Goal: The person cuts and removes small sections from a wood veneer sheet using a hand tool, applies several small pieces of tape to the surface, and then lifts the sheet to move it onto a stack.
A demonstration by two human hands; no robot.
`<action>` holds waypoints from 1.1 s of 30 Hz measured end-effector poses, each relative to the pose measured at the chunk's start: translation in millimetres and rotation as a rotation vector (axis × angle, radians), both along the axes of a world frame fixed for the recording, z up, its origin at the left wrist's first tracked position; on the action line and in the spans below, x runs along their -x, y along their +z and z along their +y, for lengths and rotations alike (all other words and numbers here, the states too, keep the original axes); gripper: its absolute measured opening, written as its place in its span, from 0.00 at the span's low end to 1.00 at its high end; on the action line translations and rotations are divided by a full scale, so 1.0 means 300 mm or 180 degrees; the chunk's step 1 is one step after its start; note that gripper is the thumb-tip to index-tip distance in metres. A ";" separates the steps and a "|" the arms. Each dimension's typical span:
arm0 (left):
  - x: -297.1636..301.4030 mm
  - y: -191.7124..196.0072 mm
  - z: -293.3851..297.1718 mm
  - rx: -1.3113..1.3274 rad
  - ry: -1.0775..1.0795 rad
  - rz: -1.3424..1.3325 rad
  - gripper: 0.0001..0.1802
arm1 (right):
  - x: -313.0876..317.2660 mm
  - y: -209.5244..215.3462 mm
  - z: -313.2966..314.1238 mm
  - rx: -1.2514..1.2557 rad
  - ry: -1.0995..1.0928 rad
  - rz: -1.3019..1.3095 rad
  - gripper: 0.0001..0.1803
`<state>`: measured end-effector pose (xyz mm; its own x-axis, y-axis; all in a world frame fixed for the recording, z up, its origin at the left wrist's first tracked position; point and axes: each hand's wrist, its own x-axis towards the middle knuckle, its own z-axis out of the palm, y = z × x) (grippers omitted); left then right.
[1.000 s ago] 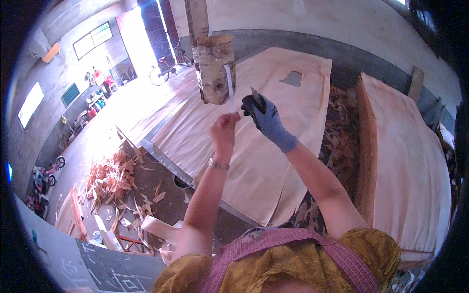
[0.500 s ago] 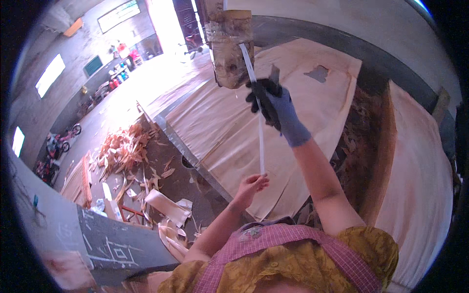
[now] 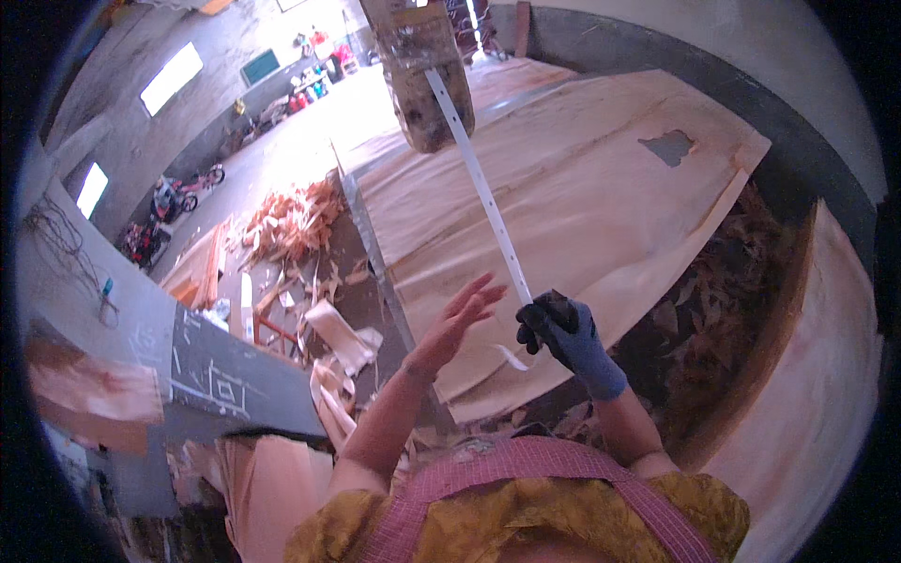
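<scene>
A white perforated tape (image 3: 488, 202) runs down from a brown, tape-wrapped holder (image 3: 422, 94) hanging at the top. My right hand (image 3: 561, 338), in a grey-blue glove with a dark palm, is closed round the lower part of this tape. A short loose end of the tape curls below the fingers, over the veneer sheet. Whether a tool is also in the right hand cannot be made out. My bare left hand (image 3: 460, 324) hovers left of the tape, fingers stretched and holding nothing. Beneath both hands lies a large pale veneer sheet (image 3: 554, 188) with a ragged hole near its far right.
A heap of veneer scraps (image 3: 296, 216) lies on the floor to the left. Dark debris (image 3: 713, 319) fills the gap before another veneer stack (image 3: 798, 375) on the right. A grey panel with chalk marks (image 3: 221, 375) stands near left. Motorbikes (image 3: 178, 202) are parked by the far wall.
My right hand has come down and toward me, drawing the tape out longer. The left hand has let go of the tape end, opened and moved slightly up and left. The view has shifted.
</scene>
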<state>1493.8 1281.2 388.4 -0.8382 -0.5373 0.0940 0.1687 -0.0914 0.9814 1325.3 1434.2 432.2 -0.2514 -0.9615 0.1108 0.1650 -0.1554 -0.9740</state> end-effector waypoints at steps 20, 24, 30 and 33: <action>0.120 -0.167 0.390 -0.0635 0.0138 -0.1079 0.13 | 0.078 -0.255 0.325 -0.1067 -0.0121 0.0768 0.21; -0.039 -0.329 0.350 -0.0042 0.1092 -0.1720 0.31 | 0.093 -0.452 0.357 -0.2011 0.0090 0.0701 0.10; -0.260 -0.615 0.298 0.2925 0.1781 -0.3531 0.45 | 0.045 -0.671 0.230 -0.1840 0.0023 0.0313 0.14; -0.305 -0.701 0.290 0.3010 0.1746 -0.3490 0.41 | 0.013 -0.823 0.172 -0.2151 0.0041 0.0254 0.15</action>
<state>1585.3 1368.3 178.2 -0.4479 -0.8922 0.0574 -0.8433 0.4429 0.3043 1321.5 1485.9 185.3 -0.2555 -0.8289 -0.4976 0.0862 0.4931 -0.8657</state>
